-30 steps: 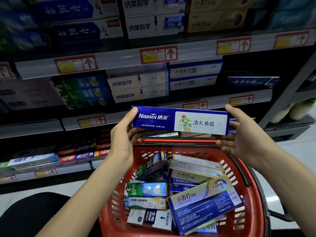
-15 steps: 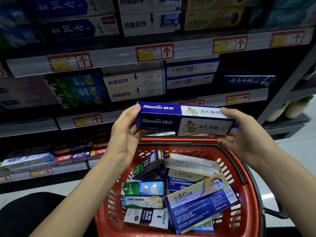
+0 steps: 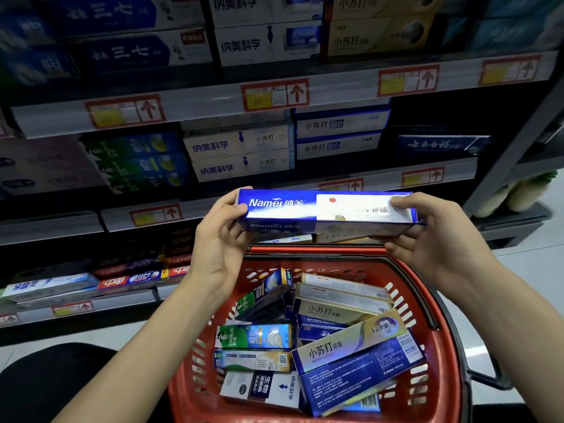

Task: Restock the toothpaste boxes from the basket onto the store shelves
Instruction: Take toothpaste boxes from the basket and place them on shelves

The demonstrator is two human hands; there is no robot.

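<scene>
A shop aisle with a pale floor [image 3: 537, 270] and dark shelving, seen from above through a head-worn camera. Nearest, a red plastic basket [image 3: 195, 370] sits low in the centre. It is loaded with a jumble of toothpaste boxes [image 3: 335, 340] lying at all angles, so most of the restocking looks yet to do. Above its far rim, one blue and white Namei box [image 3: 305, 209] is held level, lengthwise from left to right, in the air between basket and shelving (it touches neither). The left hand [image 3: 219, 242] grips the left end, thumb on top and fingers curled beneath. The right hand [image 3: 436, 239] pinches the right end, thumb lying over the printed face and fingers below. Beyond, the shelves [image 3: 198, 106], edged with red and yellow price tags [image 3: 274, 94], carry rows of boxes. Dark gaps show at the far right of the middle tier and on the lower left, though which spot suits this box cannot be told. Glare washes out part of the box's lettering. The top tier's stock is blurred and cut off by the upper edge, boxes deep in the basket are buried, and its near edge is out of view.
</scene>
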